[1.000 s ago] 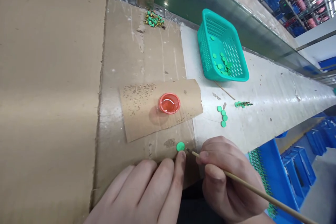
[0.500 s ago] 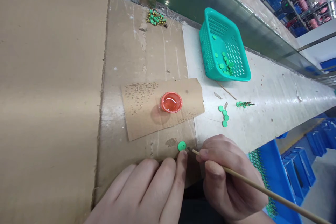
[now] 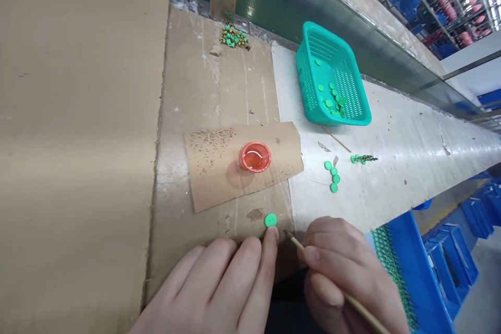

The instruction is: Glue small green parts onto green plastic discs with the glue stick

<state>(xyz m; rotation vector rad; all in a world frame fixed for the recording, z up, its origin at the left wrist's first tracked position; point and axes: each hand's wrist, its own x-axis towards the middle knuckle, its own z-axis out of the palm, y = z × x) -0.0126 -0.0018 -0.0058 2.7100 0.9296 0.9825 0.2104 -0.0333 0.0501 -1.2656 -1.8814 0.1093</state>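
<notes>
A small green round disc (image 3: 271,219) with two tiny holes, like a button, lies on the cardboard near the table's front edge. My left hand (image 3: 219,282) rests palm down, its index fingertip touching the disc's near edge, the other fingers bent alongside. In my right hand (image 3: 348,271), a thin wooden stick (image 3: 298,244) with a dark pointed tip is pinched between thumb and fingers. Its tip sits just right of the disc, apart from it. Beyond the hands, a red-rimmed cup (image 3: 255,157) of clear liquid stands on a loose cardboard piece (image 3: 213,193) strewn with tiny bits.
A teal basket (image 3: 303,81) holding several green discs stands at the back. More green discs (image 3: 334,179), a green cluster with dark stems (image 3: 363,158) and another stick (image 3: 336,138) lie right. Green-and-yellow pieces (image 3: 235,36) are heaped at the back. A blue bin (image 3: 418,266) is below right.
My right hand has drawn back slightly toward me and to the right, taking the stick's tip away from the disc. My left fingertip stays at the disc.
</notes>
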